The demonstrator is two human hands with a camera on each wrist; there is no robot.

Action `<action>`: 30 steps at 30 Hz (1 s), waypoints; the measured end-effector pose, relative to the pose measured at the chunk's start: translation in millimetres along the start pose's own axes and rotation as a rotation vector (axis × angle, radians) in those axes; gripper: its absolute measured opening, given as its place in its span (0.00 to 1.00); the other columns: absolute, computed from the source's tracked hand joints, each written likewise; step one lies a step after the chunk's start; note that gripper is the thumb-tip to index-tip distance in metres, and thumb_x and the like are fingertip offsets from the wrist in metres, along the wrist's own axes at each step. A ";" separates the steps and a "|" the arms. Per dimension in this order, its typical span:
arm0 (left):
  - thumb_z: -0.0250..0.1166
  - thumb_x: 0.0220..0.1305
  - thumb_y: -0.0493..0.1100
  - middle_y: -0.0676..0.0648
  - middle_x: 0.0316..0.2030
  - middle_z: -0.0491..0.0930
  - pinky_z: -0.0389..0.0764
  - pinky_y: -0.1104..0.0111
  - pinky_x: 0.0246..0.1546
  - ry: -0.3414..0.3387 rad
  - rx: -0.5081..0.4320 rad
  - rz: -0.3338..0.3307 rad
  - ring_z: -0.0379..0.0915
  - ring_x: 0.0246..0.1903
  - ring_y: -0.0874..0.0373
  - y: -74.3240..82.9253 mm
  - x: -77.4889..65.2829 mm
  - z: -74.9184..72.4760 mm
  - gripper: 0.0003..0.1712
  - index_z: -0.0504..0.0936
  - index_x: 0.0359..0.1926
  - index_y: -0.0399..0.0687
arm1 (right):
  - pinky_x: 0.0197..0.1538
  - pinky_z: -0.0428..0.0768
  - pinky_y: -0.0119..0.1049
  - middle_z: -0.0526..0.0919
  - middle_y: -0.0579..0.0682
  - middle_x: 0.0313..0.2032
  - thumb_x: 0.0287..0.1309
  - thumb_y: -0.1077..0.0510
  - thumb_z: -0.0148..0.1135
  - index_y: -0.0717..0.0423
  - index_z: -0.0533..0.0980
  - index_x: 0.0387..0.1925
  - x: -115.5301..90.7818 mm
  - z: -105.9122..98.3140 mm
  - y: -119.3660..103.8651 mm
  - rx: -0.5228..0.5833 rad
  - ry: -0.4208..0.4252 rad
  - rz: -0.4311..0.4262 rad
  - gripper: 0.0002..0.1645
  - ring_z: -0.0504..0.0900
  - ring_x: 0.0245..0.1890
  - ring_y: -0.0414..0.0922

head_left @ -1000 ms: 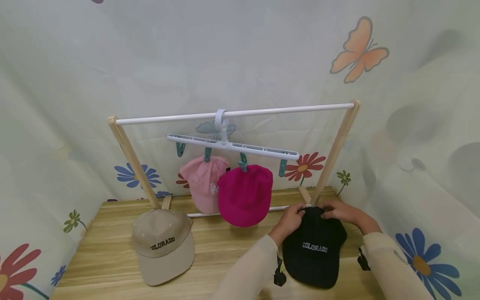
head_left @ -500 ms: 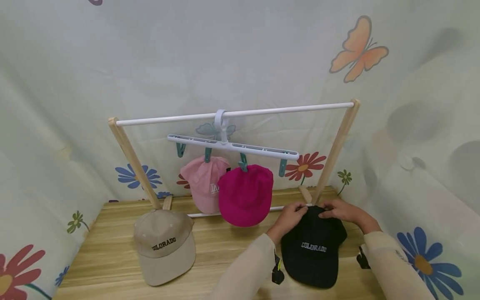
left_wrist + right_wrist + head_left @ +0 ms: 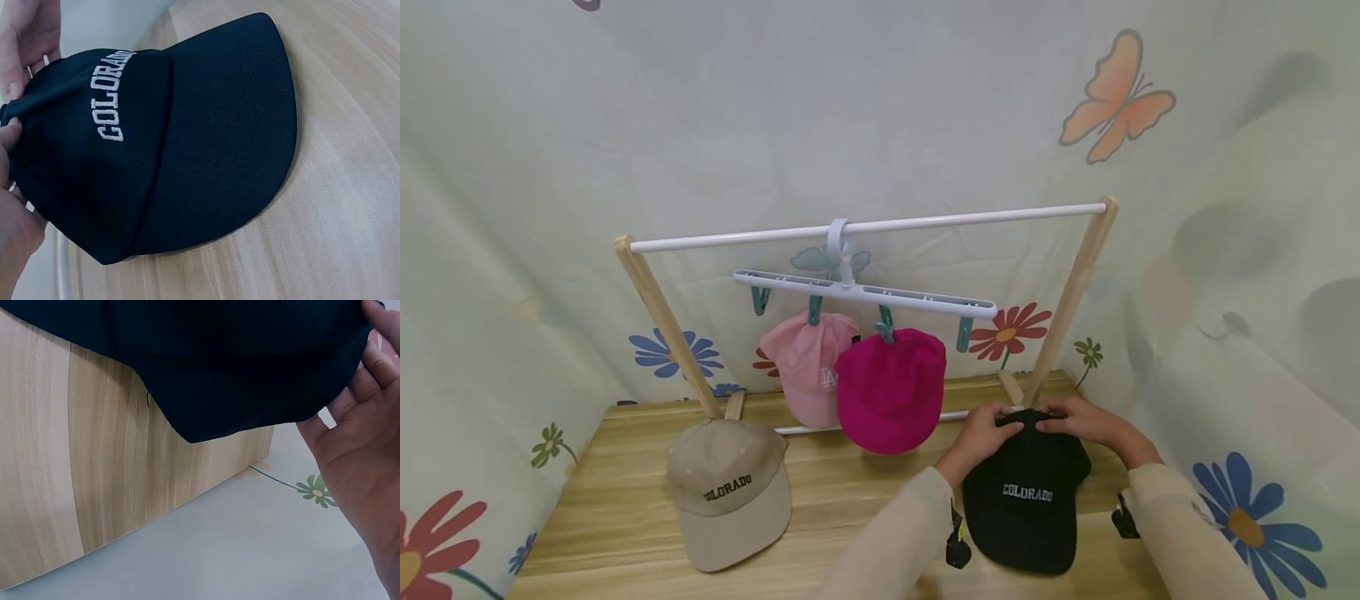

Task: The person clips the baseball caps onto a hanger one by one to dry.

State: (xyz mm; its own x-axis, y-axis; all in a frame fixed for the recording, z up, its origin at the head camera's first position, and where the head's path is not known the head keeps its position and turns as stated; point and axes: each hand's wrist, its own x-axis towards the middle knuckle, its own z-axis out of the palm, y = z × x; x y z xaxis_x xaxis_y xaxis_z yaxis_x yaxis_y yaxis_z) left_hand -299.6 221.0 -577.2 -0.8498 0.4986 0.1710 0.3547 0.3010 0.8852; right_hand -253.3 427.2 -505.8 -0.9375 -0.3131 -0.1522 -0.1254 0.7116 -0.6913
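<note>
A black cap with white COLORADO lettering is at the table's right side, its brim toward me. My left hand pinches the top of its crown from the left, thumb in front. From the right, my right hand pinches the same edge, thumb in front and fingers behind. In the left wrist view the cap's brim points away from both thumbs. The right wrist view shows the dark cloth hanging from my fingers, its lower edge over the wood. What lies behind the crown is hidden.
A white hanger hangs on the rack's bar. Green clips hold a pink cap and a magenta cap; the outer clips hold nothing. A beige cap lies at left on the wooden table.
Both hands keep their hold at the top of the black cap. The thumbs have moved slightly closer together, and the cap has shifted a little to the left.
</note>
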 end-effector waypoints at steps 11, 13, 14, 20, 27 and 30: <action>0.71 0.66 0.44 0.49 0.43 0.87 0.78 0.74 0.44 0.035 0.037 0.001 0.81 0.44 0.62 2.4 -2.2 3.8 0.11 0.85 0.45 0.43 | 0.39 0.77 0.35 0.83 0.49 0.37 0.71 0.56 0.61 0.62 0.80 0.43 1.3 2.1 0.5 -0.009 0.025 -0.040 0.11 0.78 0.36 0.43; 0.71 0.66 0.44 0.49 0.43 0.87 0.78 0.74 0.45 0.032 0.045 0.009 0.81 0.43 0.64 1.3 -1.8 4.2 0.11 0.85 0.46 0.43 | 0.39 0.77 0.34 0.83 0.49 0.37 0.71 0.57 0.61 0.62 0.79 0.42 2.0 2.0 0.2 -0.028 0.032 -0.051 0.10 0.78 0.35 0.42; 0.71 0.66 0.45 0.49 0.44 0.87 0.78 0.74 0.45 0.030 0.048 0.009 0.81 0.43 0.64 0.2 -1.5 3.9 0.12 0.85 0.46 0.43 | 0.39 0.77 0.35 0.83 0.49 0.37 0.71 0.57 0.61 0.63 0.79 0.42 2.1 1.9 -0.3 -0.038 0.036 -0.055 0.10 0.78 0.35 0.42; 0.71 0.66 0.47 0.51 0.44 0.86 0.79 0.72 0.48 -0.028 0.046 0.009 0.80 0.45 0.62 -6.1 -0.8 -2.5 0.13 0.85 0.47 0.45 | 0.42 0.79 0.36 0.85 0.53 0.40 0.71 0.59 0.60 0.64 0.79 0.45 1.0 -1.0 2.7 -0.087 0.021 -0.099 0.10 0.81 0.39 0.43; 0.69 0.68 0.48 0.49 0.48 0.86 0.79 0.70 0.52 -0.089 0.067 -0.016 0.80 0.49 0.60 -10.3 -3.5 -6.1 0.15 0.85 0.50 0.46 | 0.46 0.80 0.41 0.85 0.52 0.45 0.70 0.56 0.62 0.64 0.80 0.51 2.0 -2.2 7.1 -0.138 0.002 -0.109 0.16 0.82 0.44 0.47; 0.68 0.69 0.50 0.49 0.50 0.85 0.79 0.70 0.52 -0.106 0.070 -0.031 0.80 0.51 0.59 -13.6 -4.6 -7.3 0.17 0.85 0.52 0.46 | 0.52 0.80 0.49 0.84 0.57 0.50 0.70 0.54 0.63 0.66 0.79 0.56 1.7 -1.7 8.0 -0.176 -0.012 -0.103 0.21 0.82 0.50 0.54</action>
State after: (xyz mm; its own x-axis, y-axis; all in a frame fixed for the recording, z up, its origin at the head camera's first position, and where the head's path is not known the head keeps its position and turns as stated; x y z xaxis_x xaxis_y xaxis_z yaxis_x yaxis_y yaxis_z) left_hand -303.3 208.7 -586.9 -0.8164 0.5698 0.0941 0.3582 0.3719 0.8563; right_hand -256.4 433.3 -510.4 -0.9128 -0.3967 -0.0967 -0.2760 0.7739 -0.5701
